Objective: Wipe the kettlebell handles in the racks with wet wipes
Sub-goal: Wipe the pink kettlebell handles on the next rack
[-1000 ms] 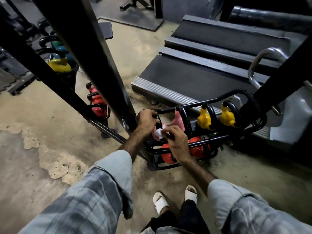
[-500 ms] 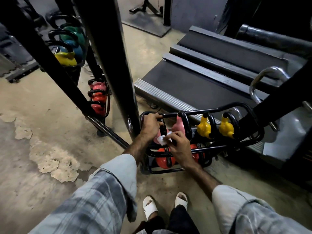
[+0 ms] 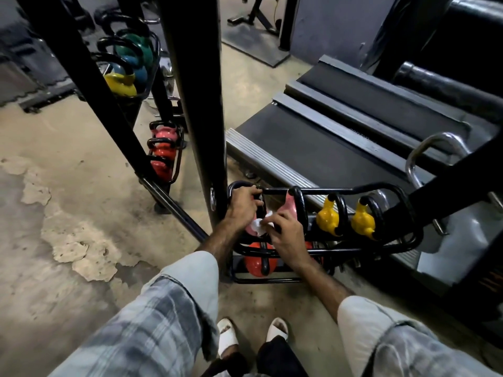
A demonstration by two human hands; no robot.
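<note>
A low black rack [image 3: 386,247] on the floor holds pink kettlebells [image 3: 289,206] at its left, two yellow ones [image 3: 325,217] to the right and orange ones [image 3: 255,263] on the lower tier. My left hand [image 3: 242,205] grips the black handle at the rack's left end. My right hand [image 3: 285,235] pinches a white wet wipe [image 3: 257,223] against the black handle of the leftmost pink kettlebell. Much of that bell is hidden by both hands.
A thick black upright post [image 3: 201,104] stands just left of the rack, with a slanted black beam [image 3: 89,85] beyond. Further racks hold red kettlebells [image 3: 163,153] and yellow, blue and green ones [image 3: 122,83]. A treadmill deck [image 3: 313,148] lies behind. My sandalled feet [image 3: 253,336] stand on cracked concrete.
The view has shifted, so rack and hands sit lower in frame. My right hand has slid the wipe a little along the handle; my left hand keeps its grip.
</note>
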